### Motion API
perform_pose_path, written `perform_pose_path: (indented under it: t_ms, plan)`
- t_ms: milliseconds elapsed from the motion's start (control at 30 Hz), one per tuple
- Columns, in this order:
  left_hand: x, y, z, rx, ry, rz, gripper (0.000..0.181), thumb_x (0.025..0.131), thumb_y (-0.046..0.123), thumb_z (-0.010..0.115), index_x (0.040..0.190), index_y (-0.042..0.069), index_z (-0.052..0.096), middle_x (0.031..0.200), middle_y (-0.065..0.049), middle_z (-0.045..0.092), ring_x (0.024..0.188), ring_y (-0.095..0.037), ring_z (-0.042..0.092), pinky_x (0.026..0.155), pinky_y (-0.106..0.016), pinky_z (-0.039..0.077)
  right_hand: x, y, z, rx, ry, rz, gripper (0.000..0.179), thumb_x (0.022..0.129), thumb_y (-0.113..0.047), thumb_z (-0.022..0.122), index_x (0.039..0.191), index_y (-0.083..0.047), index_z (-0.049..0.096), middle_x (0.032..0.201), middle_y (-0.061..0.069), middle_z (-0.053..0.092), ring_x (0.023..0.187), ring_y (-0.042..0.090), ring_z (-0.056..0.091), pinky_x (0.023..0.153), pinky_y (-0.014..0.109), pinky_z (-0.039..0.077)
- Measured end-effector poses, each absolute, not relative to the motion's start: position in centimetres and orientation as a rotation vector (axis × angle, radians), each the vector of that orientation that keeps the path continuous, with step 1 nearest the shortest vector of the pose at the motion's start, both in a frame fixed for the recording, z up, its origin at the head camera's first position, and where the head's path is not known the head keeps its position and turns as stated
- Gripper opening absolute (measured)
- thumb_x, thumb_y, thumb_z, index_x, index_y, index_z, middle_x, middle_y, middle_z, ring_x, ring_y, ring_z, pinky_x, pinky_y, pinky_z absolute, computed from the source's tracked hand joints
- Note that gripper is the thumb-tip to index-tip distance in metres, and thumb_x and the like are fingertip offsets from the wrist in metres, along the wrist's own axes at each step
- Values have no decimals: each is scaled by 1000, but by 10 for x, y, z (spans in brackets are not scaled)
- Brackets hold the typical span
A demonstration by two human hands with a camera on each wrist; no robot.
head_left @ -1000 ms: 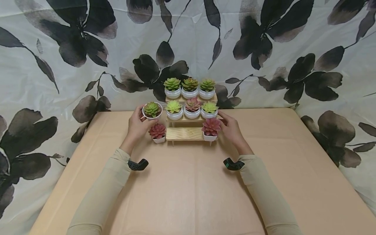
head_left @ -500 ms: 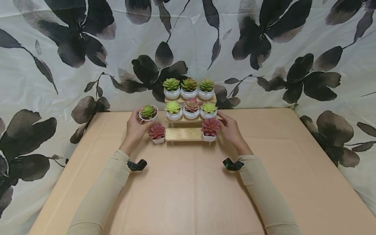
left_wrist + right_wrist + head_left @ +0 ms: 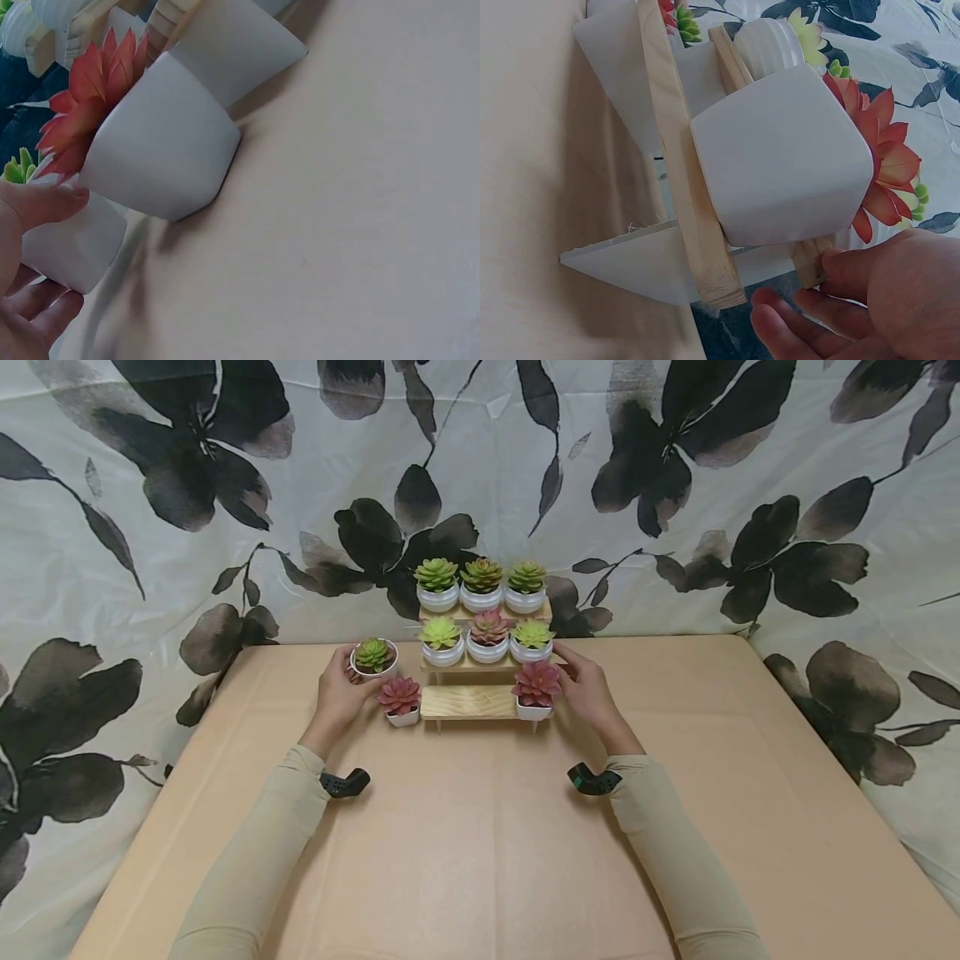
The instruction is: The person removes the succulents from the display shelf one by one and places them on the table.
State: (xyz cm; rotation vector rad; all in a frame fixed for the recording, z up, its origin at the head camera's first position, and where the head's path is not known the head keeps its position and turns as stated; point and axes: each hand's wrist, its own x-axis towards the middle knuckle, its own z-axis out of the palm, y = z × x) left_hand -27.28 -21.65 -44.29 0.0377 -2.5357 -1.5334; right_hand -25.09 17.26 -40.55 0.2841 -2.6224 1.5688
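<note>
My left hand (image 3: pixel 339 695) holds a white pot with a green succulent (image 3: pixel 372 657), left of a tiered wooden plant stand (image 3: pixel 468 702). In the left wrist view the thumb lies on the side of that white pot (image 3: pixel 75 244), with fingers beneath. A square white pot with a red succulent (image 3: pixel 401 698) stands on the table just in front of it. My right hand (image 3: pixel 588 692) pinches the right end of the stand's middle shelf (image 3: pixel 810 262), seen in the right wrist view. Beside it, another red succulent in a square pot (image 3: pixel 537 685) sits on the bottom shelf's right end.
Three round white pots with green succulents (image 3: pixel 482 578) line the top shelf. On the middle shelf, a pink succulent (image 3: pixel 489 631) sits between two light green ones. The tan-covered table (image 3: pixel 480 843) meets a floral cloth (image 3: pixel 517 460) behind the stand.
My left hand has moved the green succulent's pot left and slightly toward me, away from the stand. The right hand has stayed at the stand's right side.
</note>
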Motion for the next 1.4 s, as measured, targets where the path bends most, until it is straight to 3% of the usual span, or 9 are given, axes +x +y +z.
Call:
perform_pose_path:
  t_ms: [700,1067,1400]
  plan:
    - [-274,-223,-451,66,-2597,-1591,74,87,9,71,148,2,29,152,-20,38,139,-32,41,115,-40,38,-252,173,-407,301,-2608,1550,49,98,1,48,145,-7,43,149,14,44,121,37,58,99,45,53]
    - [-265,-228,-446,78,-2568,-1636,80,84,17,76,148,6,30,150,-20,40,138,-31,42,114,-40,40,-252,173,-406,287,-2624,1559,49,99,-1,49,146,-10,42,151,12,43,123,35,58,100,45,53]
    - [-253,-230,-436,92,-2512,-1657,75,85,24,75,147,10,34,146,-16,44,130,-31,51,106,-40,48,-250,173,-406,257,-2631,1572,49,99,-3,50,147,-12,42,151,10,42,125,34,56,103,44,50]
